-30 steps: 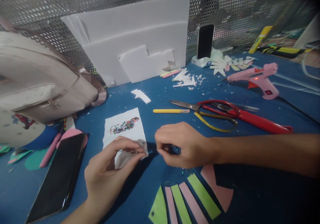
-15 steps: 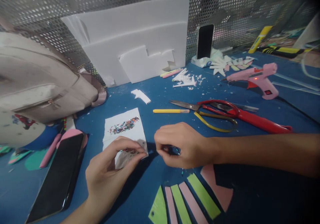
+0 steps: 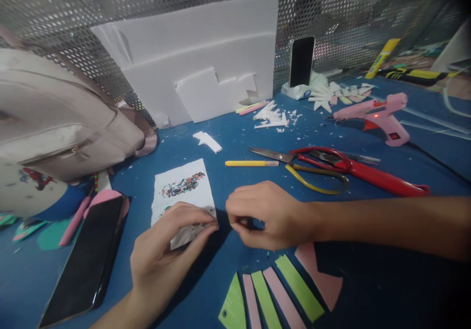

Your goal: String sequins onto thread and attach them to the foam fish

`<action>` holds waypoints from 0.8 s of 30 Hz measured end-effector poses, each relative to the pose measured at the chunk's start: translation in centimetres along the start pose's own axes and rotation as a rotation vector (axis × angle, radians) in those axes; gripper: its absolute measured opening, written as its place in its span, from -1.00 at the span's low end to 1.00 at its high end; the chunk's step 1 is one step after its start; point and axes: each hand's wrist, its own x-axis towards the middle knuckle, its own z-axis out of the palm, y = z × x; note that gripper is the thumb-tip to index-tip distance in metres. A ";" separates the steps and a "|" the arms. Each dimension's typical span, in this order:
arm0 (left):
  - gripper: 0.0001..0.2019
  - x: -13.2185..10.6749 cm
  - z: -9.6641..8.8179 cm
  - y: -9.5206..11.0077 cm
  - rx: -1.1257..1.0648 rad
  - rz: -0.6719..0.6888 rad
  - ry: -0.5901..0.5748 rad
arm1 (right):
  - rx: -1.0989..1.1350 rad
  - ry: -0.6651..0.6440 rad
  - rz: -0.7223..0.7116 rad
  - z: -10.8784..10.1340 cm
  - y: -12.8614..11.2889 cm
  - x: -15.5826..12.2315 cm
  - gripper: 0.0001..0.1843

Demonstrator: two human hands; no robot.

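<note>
My left hand [image 3: 172,260] is pinched, thumb tip against fingertips, over the lower right corner of a white paper [image 3: 159,184]. On that paper lie glittery multicoloured bits [image 3: 184,184], partly hidden by the hand. My right hand [image 3: 263,215] is curled just to the right, thumb and forefinger pressed together, its fingertips a short gap from the left ones. A faint thin line seems to run between the two pinches, too fine to name. Below lie green strips [image 3: 300,290], pink strips [image 3: 285,299] and a pink cut piece [image 3: 324,282].
A yellow pen [image 3: 252,163], red-and-yellow-handled scissors [image 3: 272,153] and a pink glue gun [image 3: 382,115] lie beyond my right hand. At left are a black phone [image 3: 83,265] and a pale bag [image 3: 73,118]. White boards [image 3: 206,39] lean at the back near a standing phone [image 3: 301,62].
My left hand has shifted slightly right, towards the right hand. The right hand has barely moved. Both keep their pinch.
</note>
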 end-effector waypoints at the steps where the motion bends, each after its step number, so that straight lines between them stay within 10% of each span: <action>1: -0.71 0.0 0.0 0.0 0.001 0.013 -0.007 | 0.001 -0.002 0.001 0.0 0.0 0.0 -0.89; 24: -0.85 0.0 0.5 1.2 0.107 -0.063 -0.147 | 0.004 -0.072 -0.091 0.1 0.4 -0.1 -0.94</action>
